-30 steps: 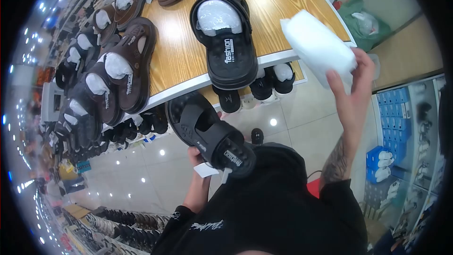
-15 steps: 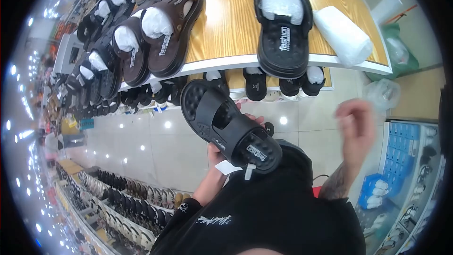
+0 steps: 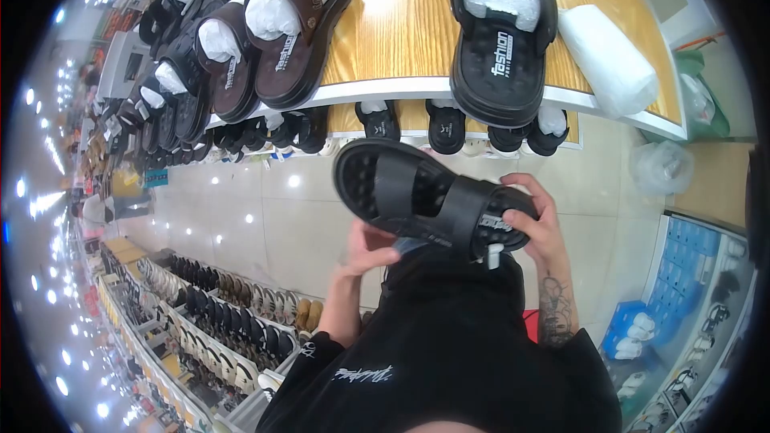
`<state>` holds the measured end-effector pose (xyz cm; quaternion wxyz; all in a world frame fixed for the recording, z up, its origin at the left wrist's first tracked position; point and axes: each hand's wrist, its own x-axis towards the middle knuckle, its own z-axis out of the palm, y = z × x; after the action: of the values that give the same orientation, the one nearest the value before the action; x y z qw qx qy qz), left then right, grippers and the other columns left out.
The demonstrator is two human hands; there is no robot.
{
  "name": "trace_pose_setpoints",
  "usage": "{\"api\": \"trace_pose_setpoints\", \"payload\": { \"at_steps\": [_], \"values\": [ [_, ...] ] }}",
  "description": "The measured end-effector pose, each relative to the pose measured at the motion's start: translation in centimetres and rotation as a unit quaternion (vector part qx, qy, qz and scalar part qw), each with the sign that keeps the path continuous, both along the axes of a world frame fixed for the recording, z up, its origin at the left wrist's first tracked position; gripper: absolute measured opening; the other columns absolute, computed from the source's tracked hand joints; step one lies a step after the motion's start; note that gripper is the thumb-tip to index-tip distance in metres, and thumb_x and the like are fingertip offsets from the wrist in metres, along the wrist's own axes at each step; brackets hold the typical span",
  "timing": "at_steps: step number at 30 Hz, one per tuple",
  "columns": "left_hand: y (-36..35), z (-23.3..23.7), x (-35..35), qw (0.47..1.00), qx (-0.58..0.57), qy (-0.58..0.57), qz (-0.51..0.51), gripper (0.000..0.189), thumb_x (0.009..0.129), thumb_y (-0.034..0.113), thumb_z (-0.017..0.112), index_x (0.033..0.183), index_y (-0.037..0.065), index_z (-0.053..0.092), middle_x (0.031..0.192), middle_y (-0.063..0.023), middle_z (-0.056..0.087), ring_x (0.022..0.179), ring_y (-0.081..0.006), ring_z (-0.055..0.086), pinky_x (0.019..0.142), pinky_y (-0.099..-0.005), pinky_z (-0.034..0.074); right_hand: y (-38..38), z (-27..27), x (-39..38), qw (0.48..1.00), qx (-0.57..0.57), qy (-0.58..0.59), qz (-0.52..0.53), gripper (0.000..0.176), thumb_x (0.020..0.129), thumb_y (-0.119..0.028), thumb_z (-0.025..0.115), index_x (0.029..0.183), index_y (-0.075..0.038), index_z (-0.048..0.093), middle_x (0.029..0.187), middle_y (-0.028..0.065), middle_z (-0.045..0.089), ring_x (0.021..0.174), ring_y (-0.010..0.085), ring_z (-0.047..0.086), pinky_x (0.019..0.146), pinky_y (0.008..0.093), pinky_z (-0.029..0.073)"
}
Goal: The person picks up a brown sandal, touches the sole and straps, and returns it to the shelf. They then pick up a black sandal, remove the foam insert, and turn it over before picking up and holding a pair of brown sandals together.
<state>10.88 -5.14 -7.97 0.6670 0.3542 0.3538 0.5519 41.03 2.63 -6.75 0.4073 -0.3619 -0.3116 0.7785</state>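
A black two-strap sandal (image 3: 437, 200) is held up in front of my body, its toe to the left and its footbed facing me. My right hand (image 3: 537, 224) grips its heel end, with the thumb on the lettered footbed. From the near side of the heel hangs a small white tag (image 3: 495, 256). Below the toe end is my left hand (image 3: 367, 252), thumb and fingers apart; the fingertips are partly hidden at the sandal's edge. On the wooden shelf ahead stands a matching-style black sandal (image 3: 501, 56), stuffed with white wrapping.
A white wrapped roll (image 3: 609, 60) lies at the right of the wooden display shelf (image 3: 393, 48). Brown sandals (image 3: 289, 52) line its left side. Footwear racks (image 3: 233, 313) stand at lower left, blue boxes (image 3: 682, 252) at right. A clear plastic bag (image 3: 662, 167) sits near the shelf corner.
My right hand has come in from the right and taken the sandal's heel. The sandal has shifted right and turned flatter. My left hand has slipped from around it to below the toe.
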Motion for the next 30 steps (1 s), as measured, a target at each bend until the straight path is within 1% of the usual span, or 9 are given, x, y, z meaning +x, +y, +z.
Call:
{"api": "trace_pose_setpoints", "payload": {
  "at_steps": [2, 4, 5, 7, 12, 21, 27, 29, 30],
  "values": [
    [0.5, 0.8, -1.6, 0.998, 0.012, -0.062, -0.012, 0.081, 0.079, 0.012, 0.081, 0.148, -0.002, 0.04, 0.143, -0.0171, 0.054, 0.129, -0.0325, 0.057, 0.11, -0.0447, 0.046, 1.1, 0.2, 1.3, 0.998, 0.031, -0.042, 0.034, 0.051, 0.08, -0.004, 0.077, 0.127, 0.0, 0.056, 0.105, 0.0093, 0.071, 0.097, 0.0139, 0.066, 0.089, 0.0283, 0.051],
    [0.5, 1.3, -2.8, 0.989, -0.112, -0.025, 0.088, 0.06, 0.083, 0.005, 0.075, 0.138, -0.004, 0.052, 0.131, -0.013, 0.063, 0.12, -0.0215, 0.061, 0.104, -0.0357, 0.048, 1.7, 0.1, 2.2, 0.99, 0.065, -0.096, 0.082, 0.05, 0.08, -0.003, 0.076, 0.126, -0.001, 0.057, 0.102, 0.0082, 0.071, 0.095, 0.0138, 0.067, 0.089, 0.0282, 0.051],
    [0.6, 1.6, -3.2, 0.989, -0.116, -0.026, 0.091, 0.06, 0.083, 0.005, 0.075, 0.138, -0.004, 0.052, 0.131, -0.013, 0.063, 0.12, -0.0215, 0.061, 0.104, -0.0357, 0.048, 1.7, 0.3, 2.0, 0.99, 0.062, -0.097, 0.086, 0.05, 0.08, -0.003, 0.076, 0.126, -0.001, 0.057, 0.102, 0.0082, 0.071, 0.095, 0.0138, 0.067, 0.089, 0.0282, 0.051],
    [1.7, 3.6, -3.4, 0.956, -0.055, 0.285, 0.036, 0.051, 0.084, 0.005, 0.074, 0.131, -0.007, 0.056, 0.122, -0.0127, 0.067, 0.113, -0.0175, 0.064, 0.1, -0.032, 0.05, 1.7, 1.0, 1.1, 0.986, 0.07, -0.134, 0.063, 0.049, 0.08, -0.002, 0.077, 0.125, -0.001, 0.058, 0.103, 0.0077, 0.071, 0.097, 0.0135, 0.067, 0.09, 0.028, 0.051],
    [1.6, 2.9, -4.9, 0.962, -0.021, 0.261, 0.08, 0.048, 0.085, 0.005, 0.073, 0.129, -0.006, 0.058, 0.117, -0.0112, 0.07, 0.105, -0.0156, 0.066, 0.095, -0.0298, 0.052, 0.8, 1.5, -2.3, 0.996, 0.037, -0.079, -0.033, 0.056, 0.077, -0.003, 0.082, 0.128, 0.004, 0.058, 0.111, 0.0088, 0.07, 0.105, 0.0153, 0.065, 0.095, 0.0306, 0.05],
    [1.0, 2.9, -7.1, 0.933, 0.047, 0.325, 0.145, 0.04, 0.085, -0.002, 0.07, 0.125, -0.005, 0.062, 0.114, -0.0108, 0.07, 0.103, -0.0149, 0.066, 0.092, -0.0286, 0.053, -2.0, 3.8, -5.8, 0.962, 0.153, -0.213, -0.074, 0.05, 0.078, 0.0, 0.082, 0.124, 0.003, 0.062, 0.111, 0.0086, 0.071, 0.103, 0.0138, 0.066, 0.094, 0.0282, 0.051],
    [0.6, 2.5, -10.4, 0.95, 0.073, 0.291, 0.091, 0.039, 0.08, 0.002, 0.077, 0.117, -0.002, 0.067, 0.108, -0.0095, 0.072, 0.097, -0.0137, 0.068, 0.085, -0.0283, 0.055, -4.0, 3.8, -6.4, 0.963, 0.158, -0.212, -0.057, 0.053, 0.074, 0.004, 0.083, 0.123, 0.003, 0.063, 0.11, 0.0085, 0.072, 0.101, 0.0132, 0.067, 0.091, 0.0274, 0.052],
    [1.1, 3.6, -11.7, 0.944, 0.051, 0.324, -0.024, 0.034, 0.076, 0.004, 0.079, 0.109, -0.001, 0.071, 0.098, -0.0089, 0.075, 0.088, -0.0138, 0.071, 0.081, -0.0278, 0.055, -4.2, 3.9, -6.9, 0.956, 0.194, -0.215, -0.038, 0.055, 0.071, 0.006, 0.083, 0.122, 0.002, 0.064, 0.11, 0.0096, 0.072, 0.1, 0.0131, 0.068, 0.09, 0.0269, 0.052],
    [1.2, 3.9, -12.1, 0.945, 0.054, 0.323, -0.023, 0.034, 0.076, 0.004, 0.079, 0.109, -0.001, 0.071, 0.098, -0.0089, 0.075, 0.088, -0.0138, 0.071, 0.081, -0.0278, 0.055, -4.2, 4.0, -7.3, 0.956, 0.197, -0.216, -0.038, 0.055, 0.071, 0.006, 0.083, 0.122, 0.002, 0.064, 0.11, 0.0096, 0.072, 0.1, 0.0131, 0.068, 0.09, 0.0269, 0.052]
  ]
}}
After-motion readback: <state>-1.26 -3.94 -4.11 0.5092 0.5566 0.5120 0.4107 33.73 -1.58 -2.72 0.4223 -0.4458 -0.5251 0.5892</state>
